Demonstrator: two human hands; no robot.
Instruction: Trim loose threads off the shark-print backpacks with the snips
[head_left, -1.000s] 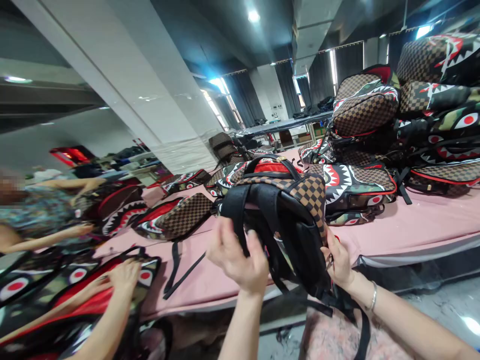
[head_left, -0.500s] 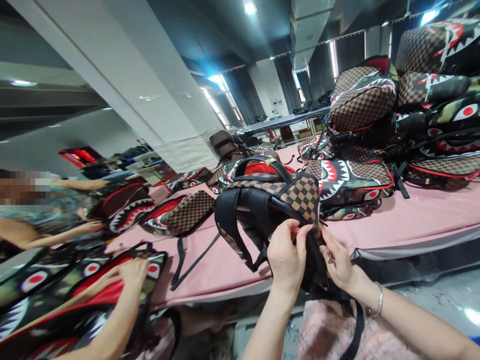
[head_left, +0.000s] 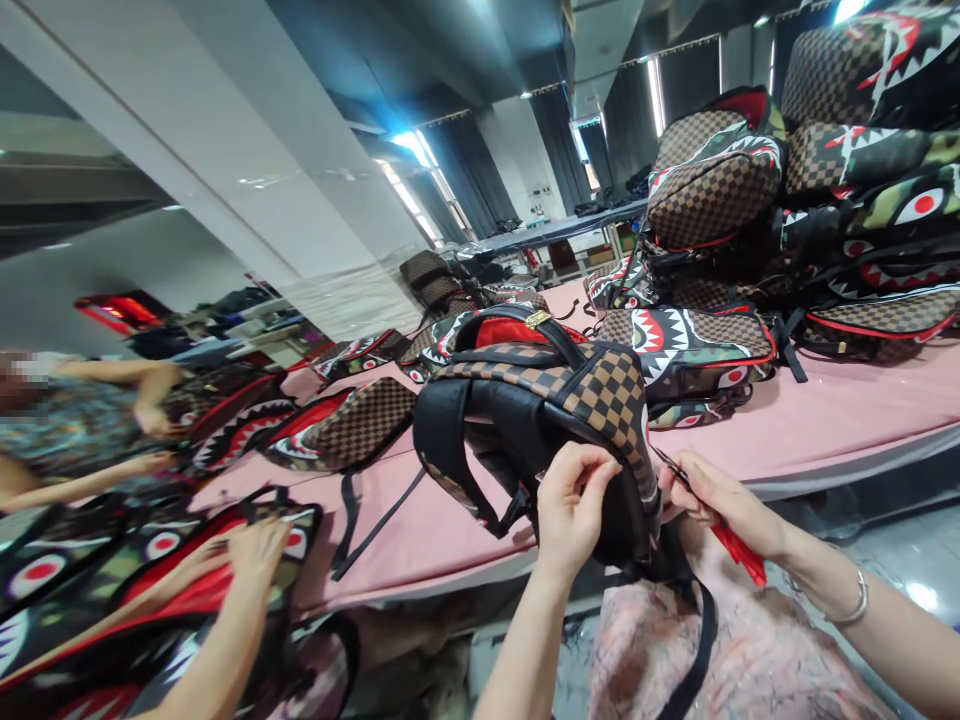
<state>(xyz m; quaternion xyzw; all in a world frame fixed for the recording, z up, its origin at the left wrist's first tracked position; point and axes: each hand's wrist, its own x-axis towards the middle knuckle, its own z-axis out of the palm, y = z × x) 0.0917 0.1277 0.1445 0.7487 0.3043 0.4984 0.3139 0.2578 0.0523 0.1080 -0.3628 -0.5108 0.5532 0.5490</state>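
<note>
A checkered brown backpack [head_left: 600, 395] with black padded straps and a red lining stands on the pink table, its strap side toward me. My left hand [head_left: 574, 500] is closed in a pinch against its side edge. Whatever the fingertips pinch is too small to make out. To the right of the bag, my right hand [head_left: 720, 500] grips small dark thread snips [head_left: 684, 477], their thin tips pointing at the bag's edge near my left fingers. Red material [head_left: 739, 555] hangs below that palm. A black strap [head_left: 701, 640] dangles over my lap.
Shark-face backpacks are piled high at the right [head_left: 712, 190], and others lie along the pink table [head_left: 832, 420]. At the lower left, a co-worker's hands [head_left: 259, 550] work on a red-lined bag. Another person [head_left: 82, 420] sits beyond, handling a bag.
My right hand has moved away from the bag's edge to the right, and the snips and red material now show. My left hand keeps its pinch at the bag.
</note>
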